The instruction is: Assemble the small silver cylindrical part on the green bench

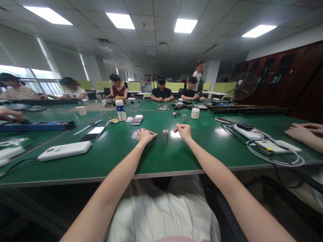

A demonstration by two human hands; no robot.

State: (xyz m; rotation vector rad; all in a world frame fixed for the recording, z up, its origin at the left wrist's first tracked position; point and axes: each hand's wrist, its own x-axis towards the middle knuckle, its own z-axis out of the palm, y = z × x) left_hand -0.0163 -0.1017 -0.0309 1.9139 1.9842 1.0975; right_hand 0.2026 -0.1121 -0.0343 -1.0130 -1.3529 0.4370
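A small grey metal cylinder (pixel 165 135) stands upright on the green table between my two hands, touching neither. To its left, my left hand (pixel 145 135) rests low on the tabletop with its fingers stretched toward the cylinder and nothing visible in them. My right hand (pixel 183 131) is to the right of the cylinder, fingers curled and thumb side up. Whatever its fingertips may hold is too small to tell. Farther back stands a second grey cylinder (pixel 184 117), beside a white jar (pixel 195 113).
A white power bank (pixel 65 151), a phone (pixel 93 133) and a bottle (pixel 121 109) lie or stand to the left. Cables and a white device (pixel 248 131) are at right, near another person's hands (pixel 301 132). Several people sit around the green table (pixel 156 158).
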